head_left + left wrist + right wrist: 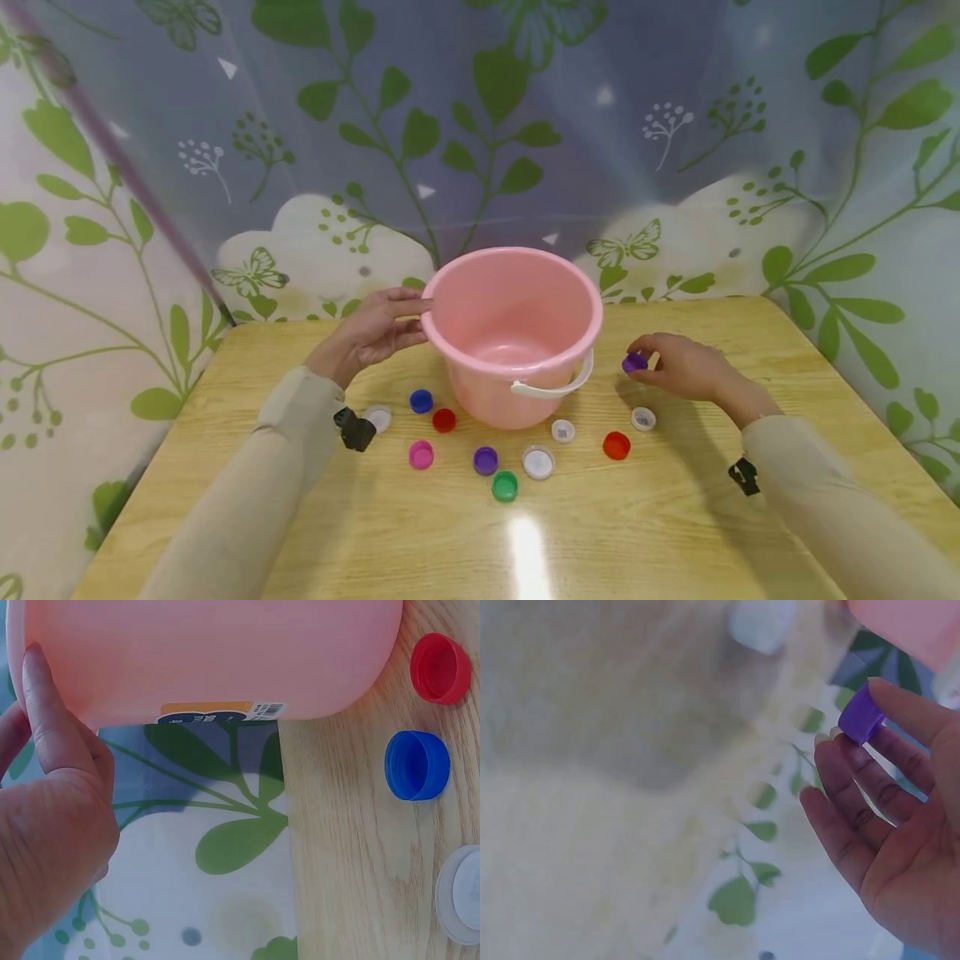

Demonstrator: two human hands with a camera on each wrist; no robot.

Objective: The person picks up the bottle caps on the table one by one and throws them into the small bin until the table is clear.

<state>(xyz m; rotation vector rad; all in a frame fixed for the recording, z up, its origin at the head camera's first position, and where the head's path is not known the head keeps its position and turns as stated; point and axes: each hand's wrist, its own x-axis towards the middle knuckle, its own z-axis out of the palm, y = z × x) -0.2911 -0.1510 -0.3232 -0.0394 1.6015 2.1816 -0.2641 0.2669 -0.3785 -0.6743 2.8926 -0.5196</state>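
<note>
Here you are at the table, both hands busy. Your right hand has the purple cap off the surface, between the pink bucket and the table's right edge, well apart from the bucket. Thumb and index finger pinch it; your other fingers trail loosely extended, presumably because something this small needs no more than two.

Over to your left hand: it's up at the bucket's left rim, thumb on the outer wall, a finger hooked over the lip, a light grip rather than a full fist. That looks like a steadying hold, sensible for a bucket that's likely light and easily nudged. The bucket stands toward the table's far edge, mouth up, its white handle drooping front-right so nothing crosses the opening.

And look at the spread nearer you: blue cap and red cap just beside the bucket's base, then the pink cap, the second purple cap and the green cap nearest the table's front edge. Their hollow sides face up, which should give your fingertips a wall to catch.
</note>
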